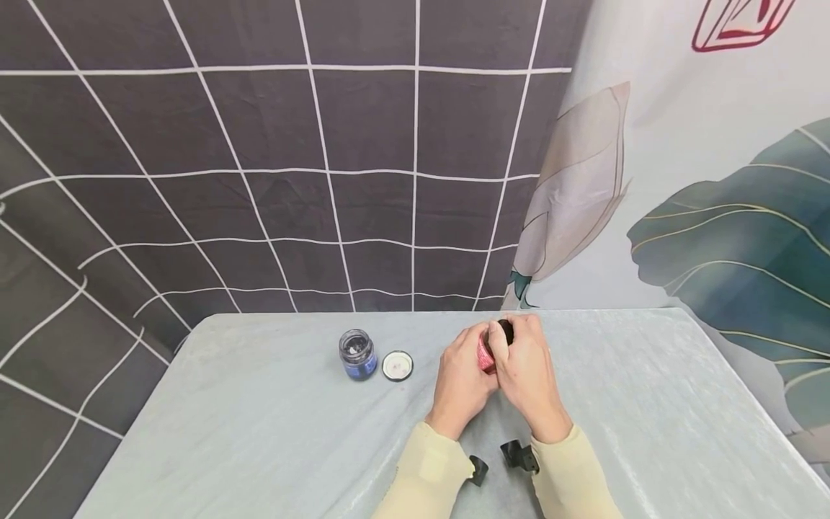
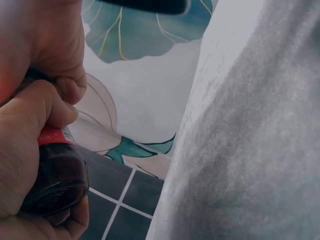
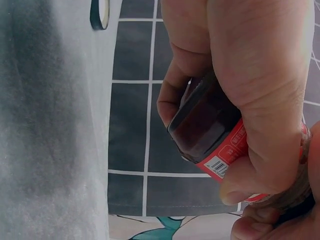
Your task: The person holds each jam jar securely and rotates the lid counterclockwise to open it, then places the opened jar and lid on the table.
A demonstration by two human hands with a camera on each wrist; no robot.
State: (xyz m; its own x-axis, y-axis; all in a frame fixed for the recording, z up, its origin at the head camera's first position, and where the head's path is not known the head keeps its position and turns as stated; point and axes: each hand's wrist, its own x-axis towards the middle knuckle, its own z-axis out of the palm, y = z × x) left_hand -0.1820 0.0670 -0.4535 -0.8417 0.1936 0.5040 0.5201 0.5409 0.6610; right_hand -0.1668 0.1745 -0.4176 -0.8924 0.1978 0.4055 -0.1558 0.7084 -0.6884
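My left hand [image 1: 459, 378] grips a glass jar [image 3: 207, 125] with dark contents and a red label [image 3: 220, 162], its fingers wrapped round the body. The jar is held tilted, its base showing in the left wrist view. My right hand [image 1: 532, 375] holds the jar's dark lid [image 1: 506, 331], with the thumb lying across it. Most of the lid is hidden by the fingers. To the left of both hands stands an uncapped glass jar [image 1: 358, 355] with a blue label. Beside it a round lid [image 1: 398, 366] lies with its white inside facing up.
A pale grey cloth [image 1: 259, 418] covers the table. Behind its far edge hangs a dark curtain [image 1: 363, 137] with a white grid, and a leaf-patterned white one [image 1: 596, 245] is at the right. Each wrist carries a small black mount [image 1: 519, 455].
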